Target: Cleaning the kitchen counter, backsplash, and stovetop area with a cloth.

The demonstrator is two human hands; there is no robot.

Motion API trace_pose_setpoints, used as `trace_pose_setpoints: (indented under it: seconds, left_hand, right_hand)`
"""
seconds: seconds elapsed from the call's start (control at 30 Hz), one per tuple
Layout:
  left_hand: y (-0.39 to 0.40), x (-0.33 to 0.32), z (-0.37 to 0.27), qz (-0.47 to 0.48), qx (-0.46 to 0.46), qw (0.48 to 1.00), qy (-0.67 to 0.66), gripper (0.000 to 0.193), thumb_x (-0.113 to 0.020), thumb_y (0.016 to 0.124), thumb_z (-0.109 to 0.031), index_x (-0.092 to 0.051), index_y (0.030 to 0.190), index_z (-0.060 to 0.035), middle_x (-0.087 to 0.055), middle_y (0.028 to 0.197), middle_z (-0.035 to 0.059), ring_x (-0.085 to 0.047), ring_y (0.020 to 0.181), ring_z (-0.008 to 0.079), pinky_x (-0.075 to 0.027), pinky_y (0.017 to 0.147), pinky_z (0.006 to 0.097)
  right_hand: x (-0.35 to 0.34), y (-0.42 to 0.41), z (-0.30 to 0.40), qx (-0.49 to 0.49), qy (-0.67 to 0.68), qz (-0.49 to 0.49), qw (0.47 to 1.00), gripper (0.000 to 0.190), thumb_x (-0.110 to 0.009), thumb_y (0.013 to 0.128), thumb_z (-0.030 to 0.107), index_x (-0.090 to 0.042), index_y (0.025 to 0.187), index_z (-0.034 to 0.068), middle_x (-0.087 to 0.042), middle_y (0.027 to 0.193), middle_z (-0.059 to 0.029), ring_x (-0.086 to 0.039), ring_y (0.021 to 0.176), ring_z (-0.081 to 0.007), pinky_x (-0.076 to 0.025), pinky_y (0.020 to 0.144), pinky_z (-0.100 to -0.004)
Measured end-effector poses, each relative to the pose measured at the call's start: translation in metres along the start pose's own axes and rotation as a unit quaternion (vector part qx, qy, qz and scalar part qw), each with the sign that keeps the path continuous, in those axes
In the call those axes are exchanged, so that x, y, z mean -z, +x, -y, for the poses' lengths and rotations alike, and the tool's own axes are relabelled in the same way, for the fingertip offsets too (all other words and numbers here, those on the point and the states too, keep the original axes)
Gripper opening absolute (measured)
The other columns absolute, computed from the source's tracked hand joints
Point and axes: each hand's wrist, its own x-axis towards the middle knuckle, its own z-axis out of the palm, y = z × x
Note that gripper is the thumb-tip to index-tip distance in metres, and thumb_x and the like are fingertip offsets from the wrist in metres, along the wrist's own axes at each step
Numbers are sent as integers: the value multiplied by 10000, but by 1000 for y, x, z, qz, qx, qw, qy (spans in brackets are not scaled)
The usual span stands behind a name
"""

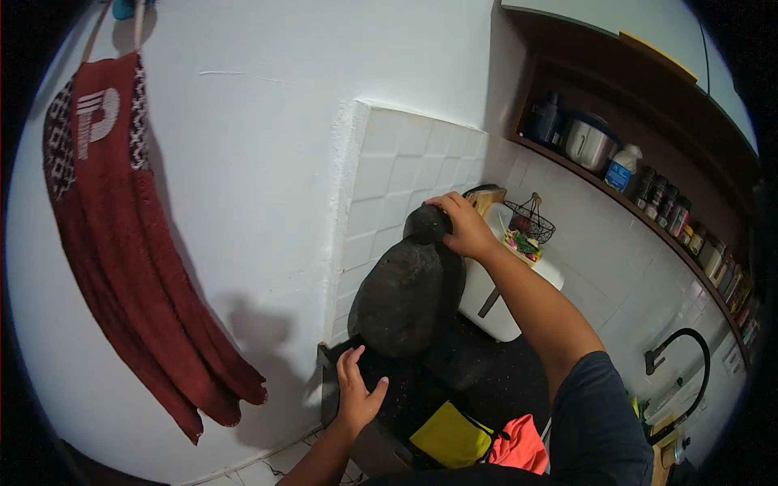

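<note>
My right hand (465, 228) grips the rounded dark stone knob (426, 223) that stands on top of a large dark stone slab (401, 297). The slab leans against the white tiled wall at the corner of a black speckled countertop (480, 364). My left hand (361, 389) is near the counter's left edge, below the slab, with its fingers spread and nothing in it. A yellow-green cloth pouch (451, 435) and a coral-coloured cloth (519, 446) lie at the counter's near edge.
Right of the slab stands a white box-shaped appliance (550, 273), with a wire basket (535, 222) behind. A shelf (583, 173) holds spice jars and a metal pot (588, 144). A black faucet (705, 364) is at right. A red towel (146, 261) hangs on the left wall.
</note>
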Motion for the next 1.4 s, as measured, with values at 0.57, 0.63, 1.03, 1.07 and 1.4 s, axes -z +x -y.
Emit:
trace_pose_setpoints:
  seconds: [0.57, 0.63, 1.03, 1.07, 1.4]
  left_hand:
    - [15, -15, -16, 45, 11, 999, 13, 735, -683, 762, -126, -274, 1371, -96, -199, 1388, 270, -261, 1283, 447, -258, 1049, 502]
    - [14, -15, -20, 47, 17, 998, 24, 737, -680, 764, -113, -267, 1374, -102, -184, 1392, 250, -255, 1292, 424, -264, 1051, 489]
    - [0, 1, -31, 16, -4, 999, 36, 705, -678, 753, -132, -322, 1360, -89, -158, 1417, 261, -272, 1282, 435, -272, 1045, 489]
    - [-2, 5, -31, 7, -10, 999, 49, 695, -676, 749, -134, -341, 1356, -85, -162, 1421, 265, -270, 1285, 434, -274, 1044, 482]
    - [-49, 15, -63, 64, -65, 990, 109, 723, -655, 749, -176, -329, 1384, -64, -115, 1458, 294, -177, 1331, 468, -129, 1053, 609]
  right_hand:
    - [2, -1, -13, -6, 72, 44, 996, 670, -738, 615, -28, -484, 1227, 66, -515, 1130, -119, -510, 1091, -274, -414, 955, -357]
    - [6, -4, -6, -26, 53, 56, 997, 650, -701, 656, -70, -460, 1231, 112, -502, 1158, -125, -497, 1131, -320, -420, 973, -391]
    - [12, -61, 6, -71, 49, -40, 995, 678, -656, 735, 12, -363, 1340, 100, -365, 1315, -182, -404, 1227, -376, -351, 1033, -394]
    - [13, -74, 9, -77, 49, -41, 995, 678, -656, 735, 12, -363, 1340, 100, -365, 1315, -182, -404, 1227, -376, -351, 1033, -394]
    - [22, -290, 117, -248, 120, 53, 960, 858, -694, 778, 212, -186, 1460, 100, -85, 1489, -262, -185, 1364, -429, -234, 1096, -439]
